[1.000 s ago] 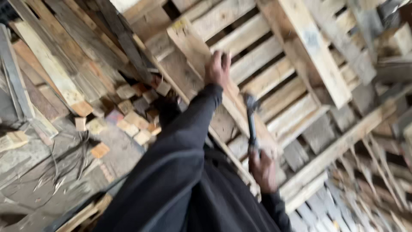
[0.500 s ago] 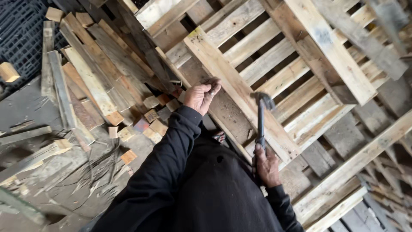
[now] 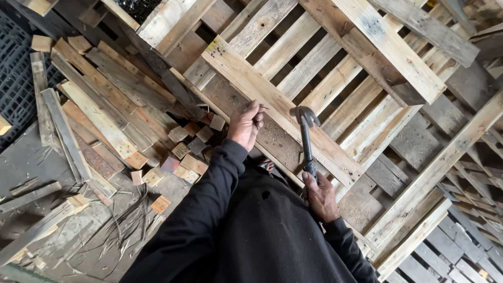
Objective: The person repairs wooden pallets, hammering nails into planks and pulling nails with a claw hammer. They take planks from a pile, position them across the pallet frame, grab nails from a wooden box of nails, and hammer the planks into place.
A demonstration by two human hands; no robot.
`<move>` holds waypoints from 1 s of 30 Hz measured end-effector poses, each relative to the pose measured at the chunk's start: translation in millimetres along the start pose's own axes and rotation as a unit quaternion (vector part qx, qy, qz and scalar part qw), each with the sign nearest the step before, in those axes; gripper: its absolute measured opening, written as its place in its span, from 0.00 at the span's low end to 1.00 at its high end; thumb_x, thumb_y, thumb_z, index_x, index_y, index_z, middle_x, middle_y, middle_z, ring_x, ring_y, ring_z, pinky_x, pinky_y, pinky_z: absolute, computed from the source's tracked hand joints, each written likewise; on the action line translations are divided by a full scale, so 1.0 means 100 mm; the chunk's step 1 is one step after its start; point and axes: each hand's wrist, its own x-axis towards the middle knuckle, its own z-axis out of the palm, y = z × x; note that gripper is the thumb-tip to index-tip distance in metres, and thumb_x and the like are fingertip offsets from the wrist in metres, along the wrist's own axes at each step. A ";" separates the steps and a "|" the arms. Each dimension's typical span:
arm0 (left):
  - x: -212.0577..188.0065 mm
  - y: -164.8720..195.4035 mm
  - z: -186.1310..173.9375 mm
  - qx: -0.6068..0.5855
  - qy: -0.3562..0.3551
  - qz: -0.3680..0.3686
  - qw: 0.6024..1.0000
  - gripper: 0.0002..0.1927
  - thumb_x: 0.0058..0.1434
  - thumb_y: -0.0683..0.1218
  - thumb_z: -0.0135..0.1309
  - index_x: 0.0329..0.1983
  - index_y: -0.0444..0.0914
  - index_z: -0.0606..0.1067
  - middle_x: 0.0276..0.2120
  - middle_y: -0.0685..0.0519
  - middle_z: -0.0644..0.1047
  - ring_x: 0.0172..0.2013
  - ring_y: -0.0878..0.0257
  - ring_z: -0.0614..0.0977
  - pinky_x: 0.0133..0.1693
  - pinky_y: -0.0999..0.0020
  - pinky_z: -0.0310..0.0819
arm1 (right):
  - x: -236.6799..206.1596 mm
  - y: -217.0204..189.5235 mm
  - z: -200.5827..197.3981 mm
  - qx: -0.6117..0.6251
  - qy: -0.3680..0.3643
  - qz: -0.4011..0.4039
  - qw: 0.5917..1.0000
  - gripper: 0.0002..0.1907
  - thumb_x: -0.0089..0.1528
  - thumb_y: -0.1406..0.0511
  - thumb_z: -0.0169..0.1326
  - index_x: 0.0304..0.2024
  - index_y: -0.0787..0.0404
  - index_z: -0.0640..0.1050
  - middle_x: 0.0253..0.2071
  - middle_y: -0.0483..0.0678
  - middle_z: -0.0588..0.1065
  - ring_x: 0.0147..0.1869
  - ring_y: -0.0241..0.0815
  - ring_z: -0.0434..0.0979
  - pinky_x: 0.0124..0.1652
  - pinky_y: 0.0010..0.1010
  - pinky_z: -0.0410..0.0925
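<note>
While the right hand [image 3: 320, 196] is clenched around the dark handle of a steel claw hammer [image 3: 306, 137], whose head is raised just above the wood, the left hand [image 3: 245, 124] pinches something thin between fingertips and thumb against the long pale wooden plank [image 3: 283, 107] that runs slantwise across the weathered wooden pallet [image 3: 367, 68]. It looks like a nail, though it is too small to be sure. So the left grip is closed on that small piece and the right on the hammer. As far as can be judged, the work stands at an early point of this fixing: the piece is set on the plank but not yet driven in, and the hammer head does not touch it. The plank already lies in place over the slats.

To the left lies a heap of loose grey-brown boards [image 3: 99, 105], with small cut wooden blocks [image 3: 183, 154] just beside the person's black sleeve [image 3: 204, 209]. Splinters and strips litter the grey floor [image 3: 31, 162]. More pallets [image 3: 461, 230] are stacked to the right. Nothing lies between hammer and plank; the pinching fingers sit close to the striking spot.
</note>
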 end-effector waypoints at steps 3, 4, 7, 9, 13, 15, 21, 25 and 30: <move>0.21 -0.06 0.05 0.317 0.025 0.119 0.941 0.08 0.69 0.46 0.59 0.38 0.40 0.72 0.33 0.50 0.78 0.28 0.63 0.74 0.28 0.68 0.74 | -0.20 0.00 -0.02 0.077 -0.005 -0.096 0.992 0.34 0.61 0.42 0.53 0.50 0.65 0.72 0.22 0.41 0.69 0.19 0.33 0.68 0.18 0.27 0.66; 0.31 -0.06 0.07 0.416 0.006 0.184 0.891 0.07 0.70 0.46 0.57 0.38 0.40 0.72 0.33 0.51 0.78 0.29 0.62 0.76 0.30 0.68 0.77 | -0.24 -0.01 0.00 0.087 0.008 -0.112 0.990 0.33 0.62 0.43 0.54 0.50 0.65 0.72 0.22 0.41 0.69 0.19 0.32 0.68 0.19 0.26 0.66; 0.49 -0.12 0.11 0.567 -0.035 0.233 0.789 0.08 0.70 0.48 0.55 0.39 0.40 0.71 0.33 0.52 0.78 0.32 0.63 0.80 0.33 0.68 0.81 | -0.22 -0.02 0.10 0.106 0.034 -0.104 0.988 0.32 0.61 0.43 0.54 0.49 0.64 0.72 0.23 0.41 0.70 0.21 0.31 0.69 0.20 0.25 0.67; 0.57 -0.15 0.13 0.621 -0.071 0.250 0.739 0.09 0.70 0.48 0.54 0.40 0.39 0.71 0.33 0.52 0.79 0.32 0.63 0.81 0.34 0.66 0.81 | -0.14 -0.02 0.17 0.106 0.038 -0.063 0.992 0.31 0.60 0.43 0.54 0.51 0.61 0.72 0.24 0.39 0.70 0.21 0.30 0.67 0.18 0.26 0.67; 0.59 -0.20 0.13 0.677 -0.118 0.265 0.677 0.10 0.69 0.49 0.57 0.39 0.38 0.73 0.31 0.50 0.79 0.30 0.60 0.80 0.34 0.62 0.80 | -0.10 -0.07 0.20 0.051 0.017 0.032 0.998 0.31 0.64 0.43 0.50 0.45 0.66 0.73 0.19 0.44 0.69 0.17 0.35 0.67 0.17 0.28 0.65; 0.58 -0.21 0.13 0.672 -0.114 0.251 0.688 0.10 0.68 0.49 0.58 0.38 0.38 0.74 0.31 0.50 0.80 0.30 0.60 0.81 0.33 0.63 0.80 | -0.18 -0.14 0.15 0.039 0.018 0.045 0.998 0.31 0.64 0.43 0.49 0.45 0.65 0.74 0.18 0.44 0.69 0.16 0.35 0.66 0.17 0.28 0.64; 0.61 -0.22 0.15 0.646 -0.116 0.229 0.719 0.08 0.65 0.48 0.60 0.37 0.39 0.76 0.32 0.51 0.81 0.31 0.63 0.82 0.32 0.65 0.81 | -0.37 -0.45 0.05 0.163 -0.003 -0.215 0.963 0.29 0.68 0.45 0.50 0.46 0.67 0.72 0.22 0.43 0.70 0.19 0.32 0.69 0.18 0.26 0.67; 0.59 -0.21 0.17 0.637 -0.122 0.260 0.715 0.08 0.63 0.48 0.63 0.36 0.40 0.77 0.30 0.51 0.82 0.31 0.63 0.82 0.33 0.64 0.81 | -0.27 -0.60 0.09 0.043 0.006 -0.154 0.987 0.27 0.68 0.46 0.45 0.47 0.64 0.72 0.21 0.43 0.71 0.18 0.32 0.70 0.17 0.25 0.69; 0.55 -0.08 0.19 0.574 -0.157 0.246 0.765 0.06 0.62 0.47 0.61 0.39 0.42 0.77 0.35 0.52 0.83 0.35 0.63 0.83 0.36 0.63 0.82 | -0.41 -0.89 -0.05 0.094 0.001 0.027 0.995 0.25 0.64 0.48 0.48 0.50 0.61 0.73 0.20 0.46 0.71 0.15 0.36 0.69 0.14 0.28 0.65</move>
